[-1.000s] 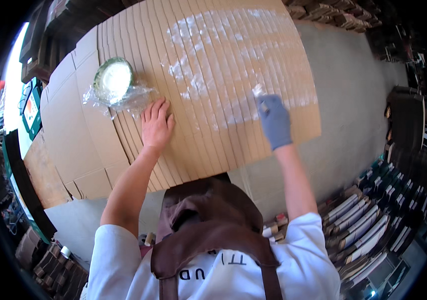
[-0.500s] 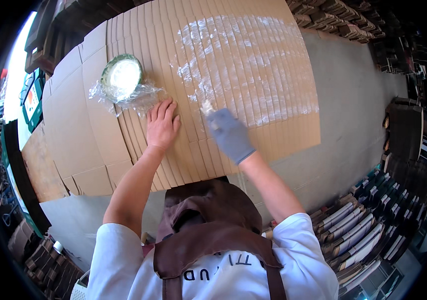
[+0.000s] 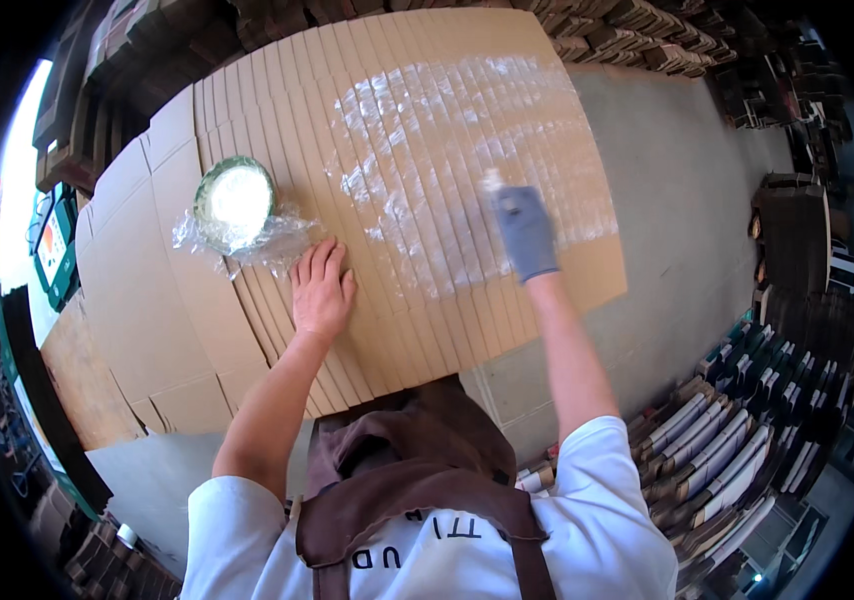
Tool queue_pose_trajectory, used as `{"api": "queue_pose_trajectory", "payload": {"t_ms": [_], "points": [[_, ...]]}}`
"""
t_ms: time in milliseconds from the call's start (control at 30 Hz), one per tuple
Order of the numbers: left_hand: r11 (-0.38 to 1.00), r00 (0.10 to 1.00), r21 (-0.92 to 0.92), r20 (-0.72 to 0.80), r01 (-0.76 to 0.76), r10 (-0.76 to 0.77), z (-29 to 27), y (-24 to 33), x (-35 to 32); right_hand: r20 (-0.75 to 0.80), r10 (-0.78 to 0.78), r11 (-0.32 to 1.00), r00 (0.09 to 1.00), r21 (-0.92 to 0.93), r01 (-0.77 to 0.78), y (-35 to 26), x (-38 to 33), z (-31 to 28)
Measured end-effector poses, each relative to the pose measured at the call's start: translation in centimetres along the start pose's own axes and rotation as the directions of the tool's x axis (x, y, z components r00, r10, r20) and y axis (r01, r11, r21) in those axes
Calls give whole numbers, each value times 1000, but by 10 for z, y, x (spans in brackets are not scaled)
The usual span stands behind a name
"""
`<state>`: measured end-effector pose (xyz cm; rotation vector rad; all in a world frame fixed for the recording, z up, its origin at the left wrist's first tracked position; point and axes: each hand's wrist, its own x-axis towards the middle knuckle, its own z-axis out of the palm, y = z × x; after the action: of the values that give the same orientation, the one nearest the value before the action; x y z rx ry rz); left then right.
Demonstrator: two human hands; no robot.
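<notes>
Overlapping cardboard sheets (image 3: 377,340) lie fanned out in strips in front of me. My bare left hand (image 3: 321,295) rests flat on them, fingers stretched out. In a grey glove, my right hand (image 3: 527,235) is closed around what looks like a small brush, its pale bristle tip (image 3: 493,180) against the cardboard; most of the handle is hidden. Glossy whitish wet streaks (image 3: 397,130) cover the strips around the brush. Left of my left hand stands a round green-rimmed bowl (image 3: 204,195) with a bright white inside. Crumpled clear plastic film (image 3: 282,240) hangs around its near side.
A bare wooden board (image 3: 87,385) shows at the left edge under the cardboard. Stacked brown cardboard (image 3: 637,35) lines the far side. Rows of bundled flat pieces (image 3: 707,470) stand at the lower right. Grey floor (image 3: 672,190) lies right of the sheets.
My right hand has swept the brush to the right across the strips. More wet streaks show on the near part. My left hand stays on the cardboard, and the whole view has shifted slightly.
</notes>
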<state>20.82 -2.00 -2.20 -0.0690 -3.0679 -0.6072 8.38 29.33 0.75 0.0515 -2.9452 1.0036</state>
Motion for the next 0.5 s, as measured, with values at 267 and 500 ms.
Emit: {"api": "queue_pose_trajectory", "payload": {"t_ms": [267,500], "points": [[999,1000,40,-13,5,-4,1,-4,2,212,-308,946,928,173,274,-68,-2,20],[999,1000,41,-19,11,-10,0,-5,2,-2,-20,1000,1000,-8,20,34,125,-34]]}}
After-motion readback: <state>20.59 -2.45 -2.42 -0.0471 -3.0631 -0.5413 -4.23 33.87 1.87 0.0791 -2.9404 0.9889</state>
